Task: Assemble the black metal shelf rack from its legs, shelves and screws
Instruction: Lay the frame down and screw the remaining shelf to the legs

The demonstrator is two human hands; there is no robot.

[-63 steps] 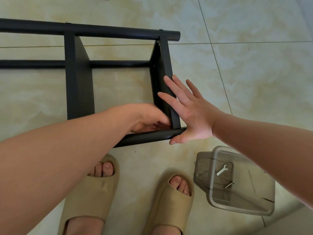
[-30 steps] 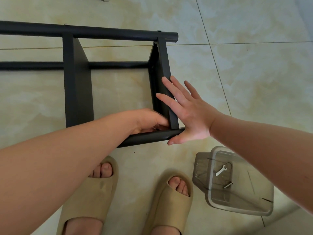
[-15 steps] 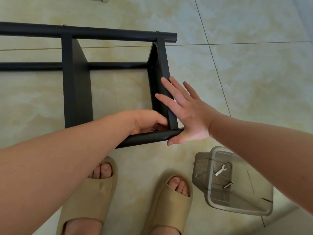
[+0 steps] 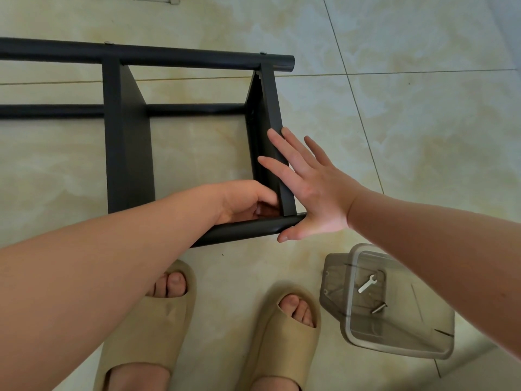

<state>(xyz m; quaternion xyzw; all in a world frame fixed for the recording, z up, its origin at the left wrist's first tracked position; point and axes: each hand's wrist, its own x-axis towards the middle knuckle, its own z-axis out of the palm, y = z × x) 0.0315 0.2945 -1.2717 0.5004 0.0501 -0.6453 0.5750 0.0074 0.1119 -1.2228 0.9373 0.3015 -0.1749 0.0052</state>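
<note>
The black metal rack lies on its side on the tiled floor. Its far leg (image 4: 169, 56) runs along the top and its near leg (image 4: 248, 228) lies just in front of my feet. Two shelves stand between them: one on the left (image 4: 127, 150) and the end shelf (image 4: 270, 108). My right hand (image 4: 313, 190) presses flat against the end shelf's outer face, fingers straight, thumb at the tip of the near leg. My left hand (image 4: 242, 200) reaches into the inner corner where the end shelf meets the near leg. Its fingers are curled there, and whatever they touch is hidden.
A clear plastic box (image 4: 394, 342) stands on the floor at the lower right, holding a small flat wrench (image 4: 366, 283) and a bolt (image 4: 379, 308). My feet in beige slippers (image 4: 149, 320) are close to the near leg. Bare tiles stretch to the right of the rack.
Both hands keep their places at the corner of the end shelf. Only the view has shifted slightly.
</note>
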